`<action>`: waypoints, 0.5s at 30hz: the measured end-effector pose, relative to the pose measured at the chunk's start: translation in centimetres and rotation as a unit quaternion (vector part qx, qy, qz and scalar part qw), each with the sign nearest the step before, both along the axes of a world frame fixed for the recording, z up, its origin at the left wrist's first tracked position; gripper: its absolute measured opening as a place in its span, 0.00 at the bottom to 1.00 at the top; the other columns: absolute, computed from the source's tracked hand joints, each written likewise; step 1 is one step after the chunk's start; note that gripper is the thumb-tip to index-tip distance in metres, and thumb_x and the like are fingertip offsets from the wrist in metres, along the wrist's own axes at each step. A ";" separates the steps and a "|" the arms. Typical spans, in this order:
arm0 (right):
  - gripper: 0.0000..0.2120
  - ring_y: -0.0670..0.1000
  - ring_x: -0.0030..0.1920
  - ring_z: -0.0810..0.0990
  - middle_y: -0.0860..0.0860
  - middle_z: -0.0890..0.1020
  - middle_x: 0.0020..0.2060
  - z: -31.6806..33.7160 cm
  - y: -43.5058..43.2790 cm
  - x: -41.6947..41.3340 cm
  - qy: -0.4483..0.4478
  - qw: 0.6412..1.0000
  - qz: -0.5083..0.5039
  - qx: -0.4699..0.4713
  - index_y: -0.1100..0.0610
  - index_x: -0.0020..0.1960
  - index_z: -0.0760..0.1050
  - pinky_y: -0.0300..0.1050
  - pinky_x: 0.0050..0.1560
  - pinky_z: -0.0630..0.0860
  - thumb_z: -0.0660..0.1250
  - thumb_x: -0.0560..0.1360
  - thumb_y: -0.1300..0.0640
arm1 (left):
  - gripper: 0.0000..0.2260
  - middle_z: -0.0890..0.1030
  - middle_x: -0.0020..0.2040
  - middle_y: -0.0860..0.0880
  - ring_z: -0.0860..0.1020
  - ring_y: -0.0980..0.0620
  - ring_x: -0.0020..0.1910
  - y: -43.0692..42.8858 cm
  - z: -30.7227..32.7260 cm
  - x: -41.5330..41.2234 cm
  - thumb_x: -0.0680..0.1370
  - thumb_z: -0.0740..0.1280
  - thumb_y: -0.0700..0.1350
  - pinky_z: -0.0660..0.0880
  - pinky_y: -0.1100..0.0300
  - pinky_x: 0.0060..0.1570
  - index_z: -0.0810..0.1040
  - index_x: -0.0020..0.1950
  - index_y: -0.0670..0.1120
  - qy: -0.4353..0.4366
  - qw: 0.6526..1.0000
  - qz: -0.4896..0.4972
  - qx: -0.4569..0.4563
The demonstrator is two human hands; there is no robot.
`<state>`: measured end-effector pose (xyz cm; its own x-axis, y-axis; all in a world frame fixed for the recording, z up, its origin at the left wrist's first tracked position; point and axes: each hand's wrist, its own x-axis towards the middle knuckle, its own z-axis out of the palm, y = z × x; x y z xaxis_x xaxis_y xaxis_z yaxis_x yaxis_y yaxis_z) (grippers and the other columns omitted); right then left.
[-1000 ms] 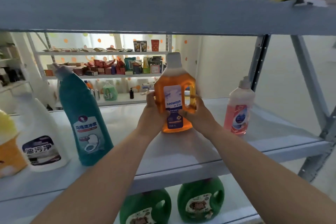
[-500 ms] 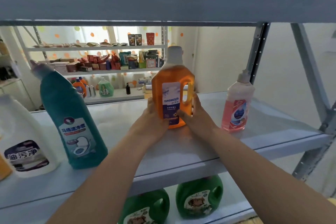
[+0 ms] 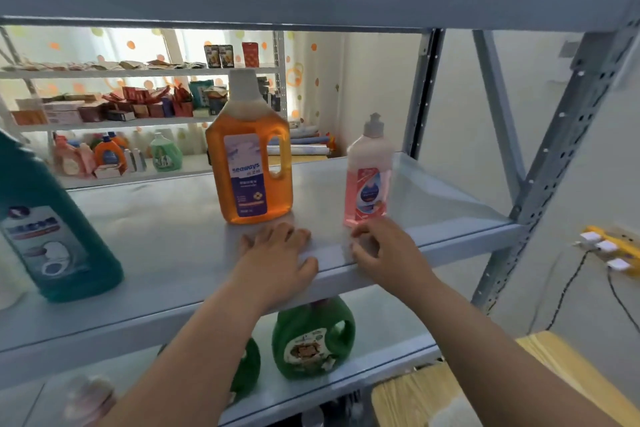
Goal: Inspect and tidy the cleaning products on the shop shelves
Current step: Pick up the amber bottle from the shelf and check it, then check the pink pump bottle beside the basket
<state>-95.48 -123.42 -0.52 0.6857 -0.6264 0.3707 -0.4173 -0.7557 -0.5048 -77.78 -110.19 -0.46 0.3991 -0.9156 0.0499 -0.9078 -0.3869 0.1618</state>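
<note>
The orange bottle [image 3: 254, 163] stands upright on the middle shelf [image 3: 166, 236], about midway along it and a little back from the front edge, label facing out. The left hand [image 3: 277, 260] lies flat on the shelf just in front of it, grip apart, fingers spread and holding nothing. The right hand [image 3: 384, 253] sits at the front edge beside the base of the pink bottle [image 3: 369, 180], fingers loosely curled round nothing; whether the tips touch the bottle I cannot tell. The orange bottle looks nearly full, so probably heavy, stiff-walled and smooth: best taken by the moulded handle on its right side, or with both palms low on the body. The pink bottle is slim and likely tips easily; hold it round the waist
</note>
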 end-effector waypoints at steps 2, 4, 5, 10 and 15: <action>0.17 0.47 0.50 0.77 0.49 0.74 0.55 0.2 -1.9 -0.6 -0.100 0.988 -0.081 0.088 0.52 0.59 0.71 0.42 0.53 0.76 0.74 0.74 0.52 | 0.26 0.65 0.74 0.53 0.63 0.47 0.74 0.3 -0.1 0.0 0.78 0.51 0.63 0.58 0.38 0.73 0.62 0.75 0.59 0.008 1.000 0.007 -0.010; 0.32 0.52 0.63 0.75 0.51 0.71 0.64 1.1 -4.2 -0.4 -0.141 0.970 -0.114 0.162 0.53 0.67 0.66 0.49 0.65 0.75 0.79 0.71 0.48 | 0.28 0.66 0.74 0.54 0.64 0.48 0.73 0.6 -0.1 -0.1 0.76 0.50 0.64 0.58 0.39 0.74 0.63 0.75 0.60 0.010 1.000 0.017 -0.020; 0.40 0.53 0.68 0.72 0.51 0.69 0.70 1.7 -5.1 -0.2 -0.140 0.964 -0.103 0.200 0.52 0.73 0.62 0.52 0.69 0.72 0.80 0.69 0.47 | 0.28 0.67 0.74 0.54 0.65 0.49 0.73 0.7 0.0 -0.2 0.75 0.50 0.64 0.59 0.40 0.74 0.64 0.75 0.60 0.009 0.999 0.023 -0.023; 0.40 0.51 0.65 0.76 0.49 0.74 0.70 3.6 -7.6 1.8 -0.113 0.941 0.019 0.319 0.50 0.74 0.60 0.46 0.61 0.73 0.80 0.71 0.50 | 0.29 0.71 0.72 0.55 0.68 0.50 0.71 0.8 0.4 -0.3 0.73 0.52 0.65 0.62 0.43 0.73 0.67 0.73 0.60 0.014 0.998 0.038 -0.040; 0.34 0.51 0.60 0.78 0.46 0.77 0.61 3.6 -4.7 1.9 -0.133 0.945 0.010 0.300 0.49 0.68 0.62 0.47 0.59 0.76 0.80 0.71 0.50 | 0.25 0.71 0.73 0.54 0.69 0.50 0.71 1.1 0.3 -0.6 0.77 0.55 0.63 0.64 0.44 0.73 0.67 0.74 0.61 0.005 0.998 0.044 -0.042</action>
<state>-93.57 -128.15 3.03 0.6325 -0.7660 0.1147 -0.2034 -0.3072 -0.9297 -78.37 -109.07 -0.16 0.4789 -0.8696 0.1201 -0.8689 -0.4500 0.2063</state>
